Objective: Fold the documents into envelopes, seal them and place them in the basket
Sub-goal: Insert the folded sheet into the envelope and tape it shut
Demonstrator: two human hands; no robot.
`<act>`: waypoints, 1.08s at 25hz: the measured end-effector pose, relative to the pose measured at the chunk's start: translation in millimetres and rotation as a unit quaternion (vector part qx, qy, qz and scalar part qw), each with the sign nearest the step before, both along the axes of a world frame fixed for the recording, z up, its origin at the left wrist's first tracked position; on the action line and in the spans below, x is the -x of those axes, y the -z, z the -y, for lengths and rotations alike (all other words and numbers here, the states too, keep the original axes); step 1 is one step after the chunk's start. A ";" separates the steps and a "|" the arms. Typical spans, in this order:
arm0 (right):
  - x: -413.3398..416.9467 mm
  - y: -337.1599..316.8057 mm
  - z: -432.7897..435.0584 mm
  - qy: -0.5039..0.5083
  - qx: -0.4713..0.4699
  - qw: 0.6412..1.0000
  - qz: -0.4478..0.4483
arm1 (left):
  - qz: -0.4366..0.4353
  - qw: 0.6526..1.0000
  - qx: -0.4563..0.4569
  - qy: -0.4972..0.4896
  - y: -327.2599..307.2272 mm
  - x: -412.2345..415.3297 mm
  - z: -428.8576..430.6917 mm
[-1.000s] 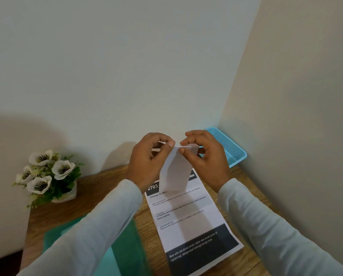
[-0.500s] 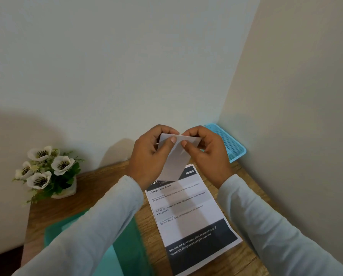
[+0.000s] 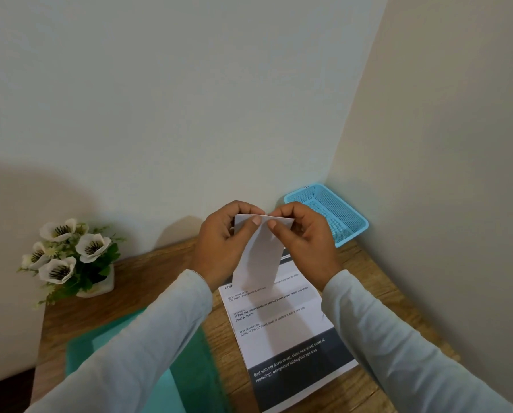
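1. The envelope (image 3: 259, 251), as I take this white piece to be, hangs upright above the table (image 3: 147, 272), just in front of me.
2. My left hand (image 3: 219, 245) and right hand (image 3: 306, 236) each pinch its top edge, thumbs toward me and fingers curled behind.
3. I judge I am working at the flap, so sealing is not yet done.
4. A printed sheet (image 3: 282, 332) lies flat and unfolded beneath, so that work is left too.
5. The blue basket (image 3: 343, 222) sits in the far right corner, well apart, and no envelope shows in it.
6. A green folder (image 3: 189, 368) lies under my left sleeve, with a pot of flowers (image 3: 70, 257) beyond it at far left.
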State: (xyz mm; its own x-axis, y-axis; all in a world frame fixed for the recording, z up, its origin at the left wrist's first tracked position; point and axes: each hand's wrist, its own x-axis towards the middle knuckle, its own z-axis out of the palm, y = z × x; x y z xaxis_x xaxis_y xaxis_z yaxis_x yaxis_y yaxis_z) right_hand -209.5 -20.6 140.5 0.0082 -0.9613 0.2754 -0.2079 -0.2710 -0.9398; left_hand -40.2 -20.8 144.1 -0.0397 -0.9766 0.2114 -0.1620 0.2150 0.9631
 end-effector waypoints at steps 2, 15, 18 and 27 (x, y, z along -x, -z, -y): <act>-1.0 -1.6 0.2 -0.007 0.015 1.000 0.002 | 0.006 1.000 0.004 -0.002 -1.5 -1.9 0.5; 26.0 26.6 10.7 -0.042 -0.100 0.992 -0.059 | -0.247 0.953 -0.153 -0.091 22.0 -20.2 4.4; 37.4 52.9 11.4 -0.022 -0.120 0.979 -0.163 | -0.094 0.972 -0.196 -0.085 63.6 -31.0 -1.0; 35.7 123.5 1.7 -0.027 -0.198 0.908 -0.368 | 0.354 0.914 -0.195 -0.036 136.1 -37.1 -23.9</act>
